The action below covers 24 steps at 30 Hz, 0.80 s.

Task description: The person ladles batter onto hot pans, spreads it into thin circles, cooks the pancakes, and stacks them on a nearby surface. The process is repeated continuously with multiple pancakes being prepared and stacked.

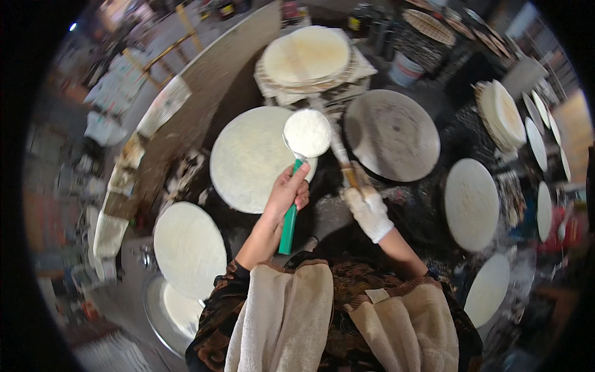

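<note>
My bare left hand point(287, 191) grips the green handle of a ladle point(307, 132), whose round bowl is full of pale batter. The ladle is above the right part of a round griddle point(246, 158) covered with a pale batter layer. My right hand point(367, 202), in a white knitted glove, is closed around the wooden handle of a long tool point(347, 171); its pale shaft runs away from me between two griddles, and its far end is hard to make out. To the right of that shaft lies a bare grey round griddle point(393, 135).
A metal basin point(155, 316) of batter stands at the lower left, below another coated griddle point(189, 249). Stacked thin round flatbreads point(307, 56) lie straight ahead, beside a curved low wall point(223, 65). More round plates point(472, 204) and a flatbread stack point(504, 116) are on the right.
</note>
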Motion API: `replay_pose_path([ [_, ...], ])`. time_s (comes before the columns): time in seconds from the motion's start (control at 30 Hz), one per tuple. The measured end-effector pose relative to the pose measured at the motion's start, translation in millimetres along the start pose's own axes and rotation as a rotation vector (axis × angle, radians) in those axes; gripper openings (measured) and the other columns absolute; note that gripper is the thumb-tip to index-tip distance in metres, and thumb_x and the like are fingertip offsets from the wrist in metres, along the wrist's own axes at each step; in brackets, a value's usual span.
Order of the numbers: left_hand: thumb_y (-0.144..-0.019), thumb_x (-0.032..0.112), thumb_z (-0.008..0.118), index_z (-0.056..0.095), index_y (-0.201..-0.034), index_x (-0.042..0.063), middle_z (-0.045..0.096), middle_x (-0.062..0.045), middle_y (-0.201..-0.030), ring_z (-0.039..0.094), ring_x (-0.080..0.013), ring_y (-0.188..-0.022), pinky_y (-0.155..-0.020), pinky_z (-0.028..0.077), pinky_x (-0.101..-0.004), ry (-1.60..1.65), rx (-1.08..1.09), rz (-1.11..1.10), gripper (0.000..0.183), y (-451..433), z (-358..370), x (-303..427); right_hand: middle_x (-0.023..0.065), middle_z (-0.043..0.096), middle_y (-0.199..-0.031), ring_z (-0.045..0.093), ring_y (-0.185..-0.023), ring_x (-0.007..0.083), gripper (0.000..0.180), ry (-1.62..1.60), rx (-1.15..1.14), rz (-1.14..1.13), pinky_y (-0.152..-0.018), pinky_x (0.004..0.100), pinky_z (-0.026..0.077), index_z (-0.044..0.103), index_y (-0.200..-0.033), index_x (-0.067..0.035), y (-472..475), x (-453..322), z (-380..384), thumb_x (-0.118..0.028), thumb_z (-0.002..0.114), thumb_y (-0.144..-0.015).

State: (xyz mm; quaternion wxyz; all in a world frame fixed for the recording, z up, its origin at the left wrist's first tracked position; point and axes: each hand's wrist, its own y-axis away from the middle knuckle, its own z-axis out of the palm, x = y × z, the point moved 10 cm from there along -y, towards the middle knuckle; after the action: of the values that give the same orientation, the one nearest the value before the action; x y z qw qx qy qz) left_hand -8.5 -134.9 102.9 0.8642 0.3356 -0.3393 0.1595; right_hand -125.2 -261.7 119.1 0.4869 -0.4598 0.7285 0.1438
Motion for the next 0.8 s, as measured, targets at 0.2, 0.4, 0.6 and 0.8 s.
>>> replay_pose_path([
  [0.2, -0.098, 0.023, 0.044, 0.048, -0.119, 0.011, 0.034, 0.004, -0.050, 0.033, -0.0059, -0.032, -0.029, 0.028, -0.0189, 0.050, -0.352, 0.090, 0.024, 2, 128, 39, 0.0006, 0.055, -0.070, 0.051, -0.058, 0.0083, 0.033, -0.535, 0.474, 0.638, -0.047, 0.0232, 0.041, 0.049, -0.119, -0.004, 96, 132, -116, -0.019, 0.050, -0.090],
  [0.4, -0.097, 0.022, 0.047, 0.045, -0.103, 0.013, 0.034, 0.006, -0.052, 0.033, -0.0060, -0.037, -0.032, 0.029, -0.0210, 0.073, -0.222, -0.301, 0.011, -95, 172, -83, 0.0035, 0.062, -0.081, 0.057, -0.064, 0.0141, 0.034, -0.936, 0.356, 1.002, -0.056, 0.0300, 0.046, 0.060, -0.104, -0.001, 147, 165, -76, -0.033, 0.056, -0.091],
  [0.6, -0.096, 0.022, 0.050, 0.044, -0.103, 0.009, 0.035, 0.005, -0.055, 0.034, -0.0066, -0.041, -0.036, 0.029, -0.0206, 0.315, -0.391, -0.745, 0.016, -153, 211, -202, 0.0047, 0.059, -0.080, 0.057, -0.058, 0.0171, 0.036, -1.136, 0.419, 0.980, -0.049, 0.0314, 0.046, 0.057, -0.101, -0.005, 155, 225, -84, -0.038, 0.059, -0.088],
  [0.8, -0.094, 0.021, 0.050, 0.046, -0.095, 0.008, 0.037, 0.001, -0.056, 0.036, -0.0098, -0.040, -0.036, 0.031, -0.0236, -0.023, -0.274, -0.492, 0.014, -232, 231, -238, 0.0024, 0.057, -0.070, 0.051, -0.052, 0.0150, 0.034, -1.031, 0.488, 1.030, -0.045, 0.0289, 0.038, 0.060, -0.095, -0.010, 151, 268, -125, -0.043, 0.060, -0.087],
])
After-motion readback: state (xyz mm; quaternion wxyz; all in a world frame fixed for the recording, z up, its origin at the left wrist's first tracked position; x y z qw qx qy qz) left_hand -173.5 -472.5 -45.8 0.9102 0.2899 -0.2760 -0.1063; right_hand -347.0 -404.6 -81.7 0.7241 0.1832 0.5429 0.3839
